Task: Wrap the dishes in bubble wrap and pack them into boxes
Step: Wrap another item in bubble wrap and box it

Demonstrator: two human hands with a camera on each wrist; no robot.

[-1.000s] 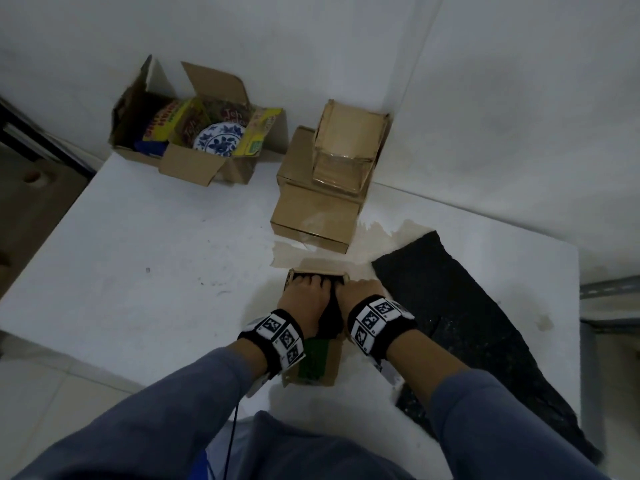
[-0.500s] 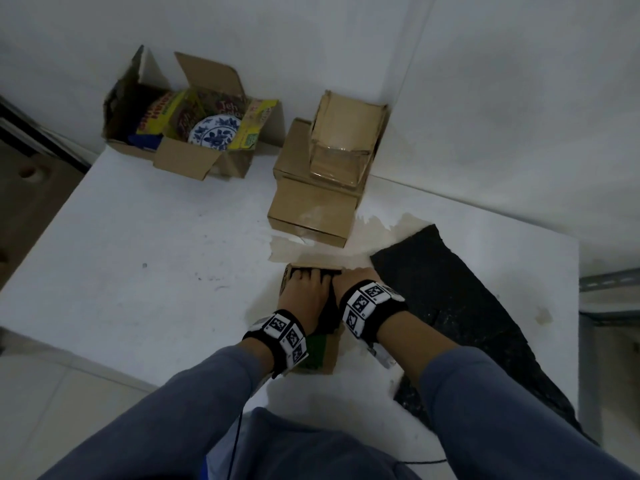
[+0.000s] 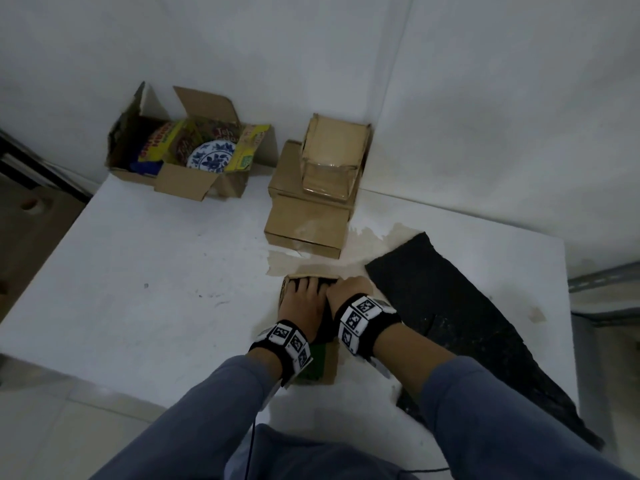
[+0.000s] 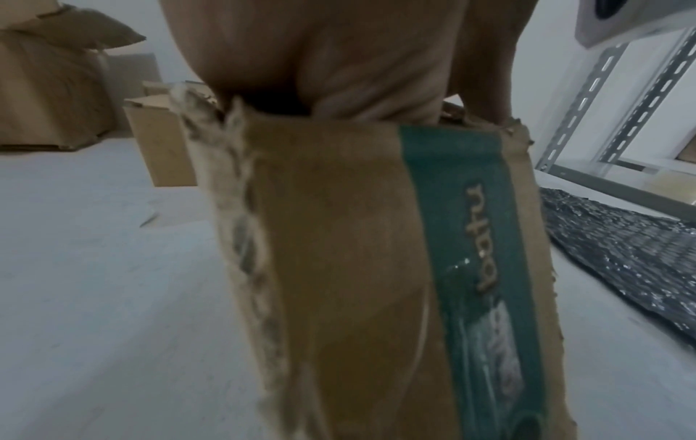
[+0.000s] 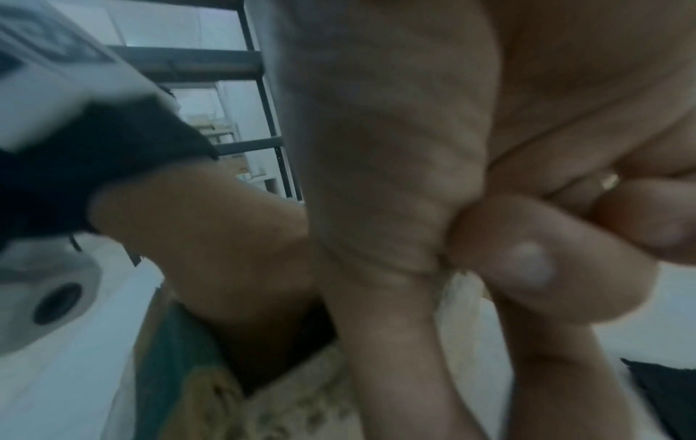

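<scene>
A small cardboard box [image 3: 327, 367] with green print stands near the table's front edge; its side fills the left wrist view [image 4: 339, 238]. Something wrapped in black [image 3: 325, 327] lies inside it. My left hand [image 3: 304, 296] reaches into the box from above, with straight fingers pressing on the black bundle. My right hand [image 3: 349, 289] sits at the box's right rim. In the right wrist view its thumb and curled fingers [image 5: 527, 262] pinch the cardboard edge. A sheet of black bubble wrap [image 3: 460, 320] lies on the table just right of the box.
At the back left stands an open carton [image 3: 187, 183] holding a blue-and-white plate [image 3: 211, 157] among printed packets. Two closed cartons [image 3: 304, 226] are stacked in the wall corner. A metal shelf frame [image 3: 602, 282] is past the white table's [image 3: 138, 289] right edge.
Both hands stay on the small box in the same pose. Only the head view has shifted slightly.
</scene>
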